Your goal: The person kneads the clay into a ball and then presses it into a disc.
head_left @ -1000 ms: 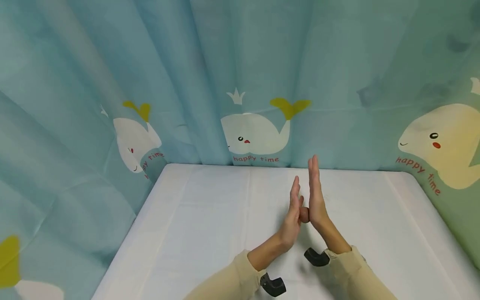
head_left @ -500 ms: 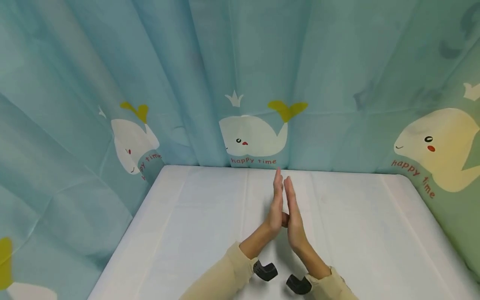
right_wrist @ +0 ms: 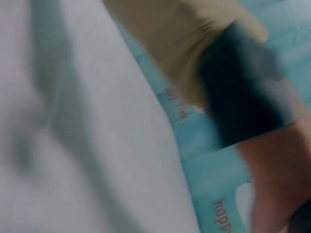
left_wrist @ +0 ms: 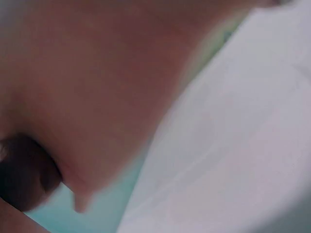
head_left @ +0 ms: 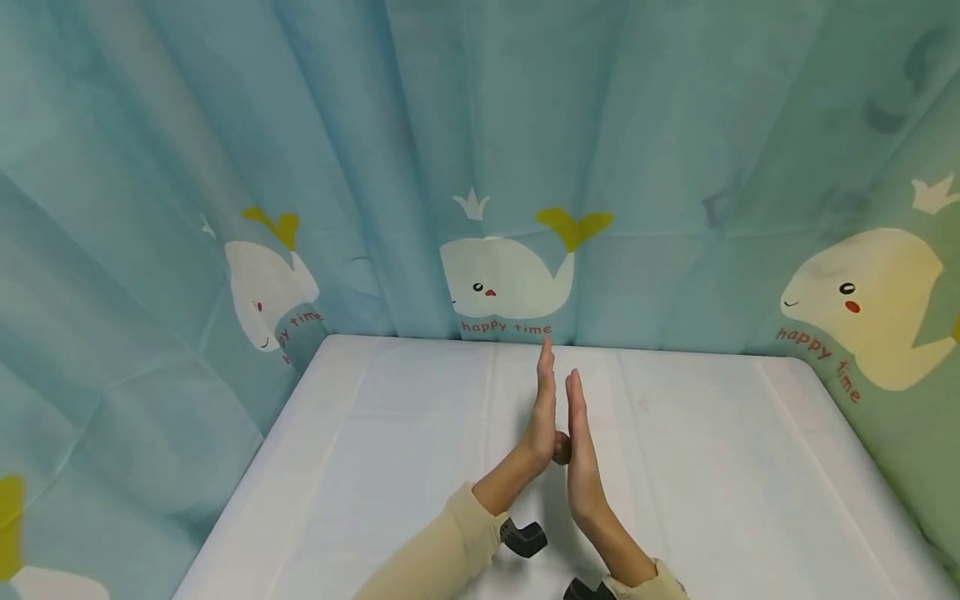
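In the head view a small brown ball (head_left: 562, 448) sits between two upright palms above the white table. My left hand (head_left: 542, 425) presses on its left side, fingers straight and pointing up and away. From the right, my right hand (head_left: 583, 458) faces it flat, also with straight fingers. Its fingertips lie lower than the left ones in the view. Up close in the left wrist view, the ball (left_wrist: 24, 174) looks dark and smooth, against blurred skin. The right wrist view shows the other wrist with a black camera (right_wrist: 238, 87); a dark rounded edge at its lower right corner is mostly cut off.
Beneath the hands is a white-covered table (head_left: 405, 433). A blue-green curtain (head_left: 360, 167) with whale prints encloses its back and sides. Black wrist cameras (head_left: 523, 537) protrude under both beige sleeves (head_left: 438, 546).
Both hands have shifted left with the ball between them. The right hand has slid back towards the body past the left, whose fingertips now reach farther. The ball stays between the palms.
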Action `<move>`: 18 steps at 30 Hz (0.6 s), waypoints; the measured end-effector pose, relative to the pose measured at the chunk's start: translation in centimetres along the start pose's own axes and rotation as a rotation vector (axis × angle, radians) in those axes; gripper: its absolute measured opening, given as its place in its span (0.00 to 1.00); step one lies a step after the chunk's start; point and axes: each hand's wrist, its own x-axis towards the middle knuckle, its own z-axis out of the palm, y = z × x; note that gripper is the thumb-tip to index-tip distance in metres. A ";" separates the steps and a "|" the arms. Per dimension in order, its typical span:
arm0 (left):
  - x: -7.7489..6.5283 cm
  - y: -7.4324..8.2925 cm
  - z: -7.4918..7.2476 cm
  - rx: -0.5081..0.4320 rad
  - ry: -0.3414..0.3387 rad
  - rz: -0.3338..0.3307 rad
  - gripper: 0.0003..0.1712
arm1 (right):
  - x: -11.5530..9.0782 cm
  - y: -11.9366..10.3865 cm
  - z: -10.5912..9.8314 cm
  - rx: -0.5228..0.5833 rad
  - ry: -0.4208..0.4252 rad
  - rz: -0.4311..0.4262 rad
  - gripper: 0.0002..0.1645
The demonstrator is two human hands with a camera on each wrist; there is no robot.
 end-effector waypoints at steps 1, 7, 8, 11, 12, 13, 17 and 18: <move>-0.2 -0.2 0.0 0.015 -0.014 -0.011 0.34 | 0.1 -0.1 0.0 0.006 0.008 0.004 0.33; -1.7 0.4 1.0 -0.010 -0.114 -0.008 0.37 | 2.6 0.5 -1.8 0.069 0.081 0.064 0.32; -1.8 0.7 1.1 -0.024 -0.108 -0.003 0.37 | 2.8 0.8 -1.9 0.073 0.079 0.077 0.32; -1.6 1.1 1.0 -0.064 -0.072 0.000 0.36 | 2.3 1.6 -1.5 0.061 0.049 0.084 0.32; -1.5 1.1 0.9 -0.055 -0.063 0.002 0.36 | 1.9 1.7 -1.2 0.053 0.040 0.076 0.32; -1.4 0.8 0.8 -0.045 -0.057 -0.002 0.36 | 1.6 1.6 -0.9 0.047 0.035 0.065 0.32; -1.0 -0.6 0.3 0.021 -0.088 -0.010 0.37 | 1.2 0.1 -0.4 0.001 0.009 -0.040 0.33; -1.0 -0.8 0.2 0.032 -0.110 -0.018 0.37 | 1.4 -0.2 -0.5 -0.003 0.008 -0.060 0.34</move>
